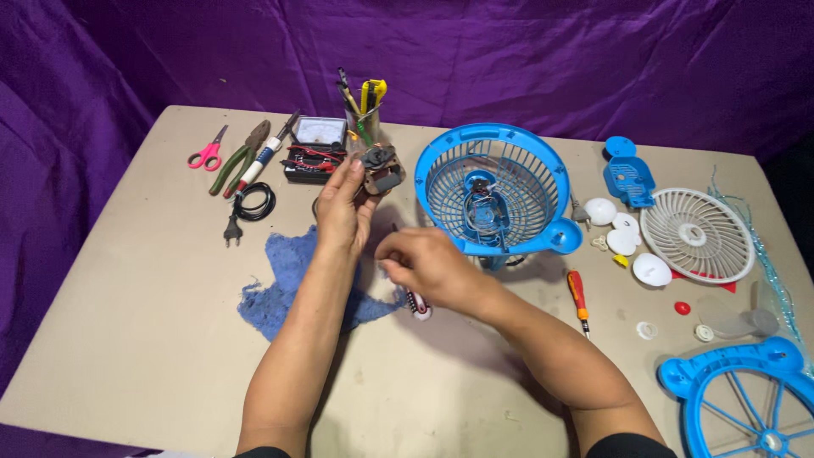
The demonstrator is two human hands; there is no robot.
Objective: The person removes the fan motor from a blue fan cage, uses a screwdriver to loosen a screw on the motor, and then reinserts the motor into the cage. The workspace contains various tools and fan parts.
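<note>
While the left hand (346, 208) holds a small electric motor (381, 170) raised above the table (127, 339) at upper centre of the frame, its fingers are clamped around the motor's lower side. Motor shows metal core and dark windings; it sits just left of the blue fan cage (496, 191).

Right hand (428, 267), centre frame, fingers pinched together on a thin tool with a red-and-white handle (417, 304); handle end pokes out below the palm, near the table surface. Tip hidden by the fingers.

Under and left of both forearms: crumpled blue cloth (280, 284), lying flat on the table.

Blue fan cage stands tilted, open side toward the camera, wires visible at its hub. Right of it, lower: red-handled screwdriver (579, 301), lying apart from the hand.

Upper left of frame: pink scissors (208, 153), green-handled pliers (242, 161), a coiled black cable with plug (253, 205). Beside these, an analog meter (315, 146) with red and black leads, and a clear cup of tools (363, 114) just behind the motor.

Right side: white fan grille (697, 233), several white round caps (623, 233), a blue rear cover piece (629, 174). Lower right corner: second blue grille ring (746, 394), partly cut off by the frame edge.

Purple fabric (509, 51) backs the whole table.
</note>
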